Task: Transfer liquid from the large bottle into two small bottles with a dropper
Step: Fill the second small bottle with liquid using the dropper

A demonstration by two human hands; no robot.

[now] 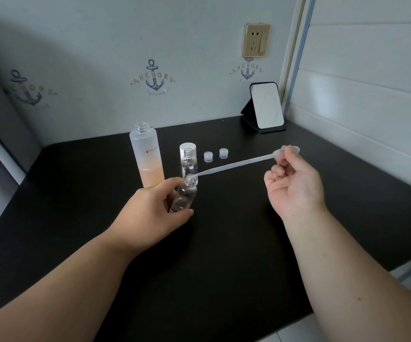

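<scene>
Dropper: the clear plastic pipette point(234, 165) lies nearly level, its bulb pinched in the right hand point(295, 183), its tip at the mouth of the small bottle point(184, 195) that the left hand holds.
Right hand: thumb and forefinger close on the bulb, the other fingers curled into the palm.
Left hand: the left hand point(155, 208) wraps the small clear bottle, tilted with its open neck toward the dropper; whether the bottle's base touches the table I cannot tell.
Step in hand: by my reading, emptying the dropper into this first small bottle.
Doing it well: seat the tip just inside the neck before squeezing, press the bulb slowly, keep the bottle steady, and lift the bulb end a little so the liquid runs down toward the tip.
Second small bottle: it point(189, 164) stands upright and uncapped just behind the held one; some clear liquid seems to be in it.
Large bottle: the frosted bottle point(147, 156) stands open to the left, peach liquid filling its lower part.
Caps: two small ribbed caps point(215, 155) sit side by side behind the bottles, a white cap point(187, 147) behind the second bottle.
Table: dark top point(76, 181).
Writing: the large bottle reads roughly "s mpo", partly unclear; the wall decals point(154, 76) read "ANCHORS".
Further back: a standing mirror point(266, 106) and a gold wall socket point(256, 40).
</scene>
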